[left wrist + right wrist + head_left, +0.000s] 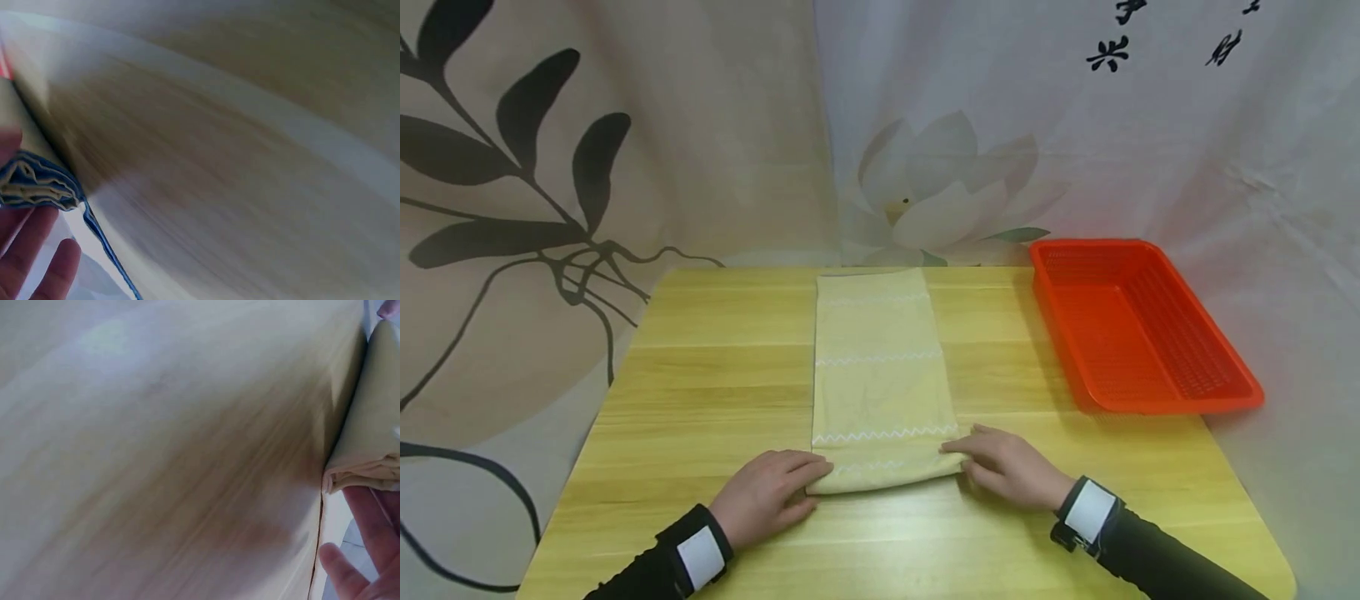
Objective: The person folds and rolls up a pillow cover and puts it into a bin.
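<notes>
Pale yellow folded cloth towel [880, 383] lies lengthwise on the wooden counter [700, 375]; left hand [767, 496] and right hand [1011, 467] each pinch a near corner, grip clamped on it.

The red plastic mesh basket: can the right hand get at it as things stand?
Probably yes. The red plastic mesh basket sits on the right hand's side, bare wooden table between, but that hand holds the folded yellow cloth.

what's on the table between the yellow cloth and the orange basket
Nothing: in the head view, only bare wooden table lies between the folded yellow cloth and the orange basket.
</notes>
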Tool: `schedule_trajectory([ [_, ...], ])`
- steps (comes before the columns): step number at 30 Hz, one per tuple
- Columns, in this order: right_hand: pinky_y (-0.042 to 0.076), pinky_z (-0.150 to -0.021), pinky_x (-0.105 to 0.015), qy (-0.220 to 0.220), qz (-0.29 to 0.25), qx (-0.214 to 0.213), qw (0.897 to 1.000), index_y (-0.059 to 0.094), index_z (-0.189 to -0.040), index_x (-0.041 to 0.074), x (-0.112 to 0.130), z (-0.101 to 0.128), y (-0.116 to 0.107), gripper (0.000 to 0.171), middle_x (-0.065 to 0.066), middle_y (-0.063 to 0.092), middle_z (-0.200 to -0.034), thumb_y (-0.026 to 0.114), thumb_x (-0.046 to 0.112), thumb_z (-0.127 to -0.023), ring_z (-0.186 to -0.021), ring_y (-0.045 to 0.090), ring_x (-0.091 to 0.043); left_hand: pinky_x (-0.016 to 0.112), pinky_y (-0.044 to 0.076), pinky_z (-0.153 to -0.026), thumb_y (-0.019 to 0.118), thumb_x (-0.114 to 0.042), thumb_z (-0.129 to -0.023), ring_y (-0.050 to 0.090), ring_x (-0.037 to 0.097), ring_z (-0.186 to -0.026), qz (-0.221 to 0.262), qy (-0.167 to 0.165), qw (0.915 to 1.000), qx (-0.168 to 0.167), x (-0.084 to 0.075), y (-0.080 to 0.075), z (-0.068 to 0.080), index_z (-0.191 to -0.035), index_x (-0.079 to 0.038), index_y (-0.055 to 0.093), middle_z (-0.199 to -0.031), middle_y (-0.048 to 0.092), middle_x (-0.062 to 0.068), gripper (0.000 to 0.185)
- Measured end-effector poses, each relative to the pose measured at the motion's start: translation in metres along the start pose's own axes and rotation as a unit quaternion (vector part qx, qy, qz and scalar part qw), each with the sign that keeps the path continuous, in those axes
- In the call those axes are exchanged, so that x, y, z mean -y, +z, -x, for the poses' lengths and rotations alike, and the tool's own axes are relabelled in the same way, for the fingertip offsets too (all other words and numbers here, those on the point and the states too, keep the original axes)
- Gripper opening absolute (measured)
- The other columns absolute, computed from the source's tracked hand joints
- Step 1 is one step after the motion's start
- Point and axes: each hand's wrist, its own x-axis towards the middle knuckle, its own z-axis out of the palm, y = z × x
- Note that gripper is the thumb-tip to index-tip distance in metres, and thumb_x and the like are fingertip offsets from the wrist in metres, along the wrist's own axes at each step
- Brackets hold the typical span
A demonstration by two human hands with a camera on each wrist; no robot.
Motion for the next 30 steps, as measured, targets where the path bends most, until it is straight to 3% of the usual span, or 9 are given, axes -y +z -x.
schedule_trajectory([
  [4, 0.047, -0.113, -0.062, 0.038, -0.026, -0.007, 0.999, 0.071, -0.14, 0.017, -0.003, -0.001, -0.002, 0.036, -0.004, 0.075, -0.132, 0.068, 0.015, -0.105, -0.13, 0.066, -0.042, 0.044, 0.062, -0.092, 0.087, -0.018, -0.089, 0.074, 0.021, -0.11, 0.024, -0.026, 0.9994, -0.007, 0.0, 0.0, -0.004, -0.132, -0.012, 0.074, -0.124, 0.077, 0.003, 0.045],
  [8, 0.055, -0.106, -0.056, 0.046, -0.038, -0.017, 0.998, 0.07, -0.142, 0.017, -0.004, -0.004, -0.003, 0.035, -0.004, 0.075, -0.132, 0.066, 0.015, -0.107, -0.12, 0.072, -0.03, 0.044, 0.063, -0.093, 0.085, -0.014, -0.091, 0.075, 0.02, -0.109, 0.09, -0.081, 0.9924, -0.022, 0.002, 0.0, -0.008, -0.132, -0.015, 0.075, -0.122, 0.078, 0.001, 0.042],
  [12, 0.059, -0.103, -0.049, 0.053, -0.041, -0.043, 0.997, 0.067, -0.145, 0.016, -0.006, -0.005, -0.004, 0.038, -0.002, 0.073, -0.137, 0.067, 0.016, -0.107, -0.121, 0.071, -0.022, 0.045, 0.061, -0.097, 0.083, -0.016, -0.094, 0.074, 0.018, -0.112, 0.147, -0.151, 0.9775, -0.012, 0.006, 0.0, -0.013, -0.132, -0.019, 0.075, -0.125, 0.078, -0.001, 0.039],
  [16, 0.053, -0.11, -0.053, 0.027, 0.012, -0.087, 0.996, 0.063, -0.149, 0.014, -0.005, -0.004, -0.005, 0.05, -0.006, 0.065, -0.148, 0.074, 0.015, -0.101, -0.133, 0.063, -0.028, 0.046, 0.06, -0.099, 0.08, -0.018, -0.098, 0.073, 0.016, -0.112, 0.19, -0.213, 0.9584, 0.002, 0.011, -0.002, -0.02, -0.133, -0.018, 0.076, -0.127, 0.077, 0.0, 0.035],
  [19, 0.048, -0.112, -0.06, -0.028, 0.09, -0.103, 0.99, 0.063, -0.149, 0.012, -0.003, -0.003, -0.005, 0.059, -0.012, 0.059, -0.154, 0.08, 0.016, -0.093, -0.137, 0.06, -0.034, 0.044, 0.061, -0.096, 0.079, -0.018, -0.098, 0.072, 0.013, -0.105, 0.207, -0.232, 0.9505, 0.001, 0.014, -0.004, -0.026, -0.132, -0.016, 0.076, -0.119, 0.078, -0.001, 0.034],
  [23, 0.046, -0.113, -0.065, -0.098, 0.172, -0.103, 0.975, 0.064, -0.148, 0.009, -0.001, -0.001, -0.003, 0.066, -0.016, 0.057, -0.155, 0.085, 0.021, -0.086, -0.139, 0.058, -0.036, 0.042, 0.061, -0.089, 0.079, -0.018, -0.098, 0.069, 0.009, -0.095, 0.214, -0.245, 0.9456, -0.002, 0.016, -0.006, -0.03, -0.131, -0.015, 0.076, -0.104, 0.077, -0.004, 0.033],
  [30, 0.045, -0.116, -0.062, -0.107, 0.203, -0.102, 0.968, 0.06, -0.152, 0.008, -0.003, 0.002, 0.002, 0.073, -0.017, 0.058, -0.155, 0.086, 0.024, -0.086, -0.14, 0.058, -0.035, 0.045, 0.061, -0.089, 0.077, -0.017, -0.1, 0.069, 0.011, -0.094, 0.215, -0.257, 0.9422, 0.001, 0.015, -0.006, -0.034, -0.132, -0.014, 0.076, -0.099, 0.074, -0.007, 0.032],
])
